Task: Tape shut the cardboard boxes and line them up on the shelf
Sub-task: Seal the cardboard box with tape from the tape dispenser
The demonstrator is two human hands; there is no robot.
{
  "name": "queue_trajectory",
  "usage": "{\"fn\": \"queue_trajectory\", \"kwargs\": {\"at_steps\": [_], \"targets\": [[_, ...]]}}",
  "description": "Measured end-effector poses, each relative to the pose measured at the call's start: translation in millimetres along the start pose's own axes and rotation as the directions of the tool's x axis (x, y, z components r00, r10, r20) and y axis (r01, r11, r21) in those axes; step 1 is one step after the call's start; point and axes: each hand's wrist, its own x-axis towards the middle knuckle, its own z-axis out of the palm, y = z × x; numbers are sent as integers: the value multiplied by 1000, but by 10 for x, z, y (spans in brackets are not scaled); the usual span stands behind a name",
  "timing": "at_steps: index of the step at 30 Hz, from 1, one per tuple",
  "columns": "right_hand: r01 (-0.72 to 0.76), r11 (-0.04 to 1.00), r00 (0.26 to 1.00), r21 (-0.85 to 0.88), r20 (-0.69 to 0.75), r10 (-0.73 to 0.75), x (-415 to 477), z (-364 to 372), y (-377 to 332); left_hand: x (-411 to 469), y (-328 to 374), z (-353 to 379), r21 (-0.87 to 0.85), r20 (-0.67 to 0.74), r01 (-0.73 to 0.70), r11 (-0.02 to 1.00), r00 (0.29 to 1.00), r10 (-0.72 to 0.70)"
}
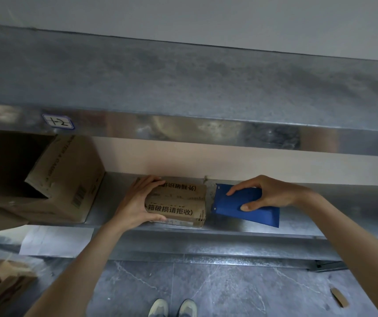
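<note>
The metal shelf (pixel 320 216) carried a large open cardboard box (pixel 69 179) at its left end. The small taped box (pixel 178 202) sat at the front edge, my left hand (pixel 135 202) curled round its left end. Just beside it, my right hand (pixel 268 193) pinched a blue plastic piece (pixel 252 207).

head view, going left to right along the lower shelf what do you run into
large open cardboard box → left hand gripping the small taped box → blue flat item → right hand holding that item
</note>
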Motion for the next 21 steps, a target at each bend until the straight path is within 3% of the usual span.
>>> {"fn": "queue_trajectory", "kwargs": {"at_steps": [21], "targets": [[-27, 989, 998, -142, -62, 18, 334, 235, -140, 23, 16, 9, -6, -8, 18, 1000, 1000, -18]]}}
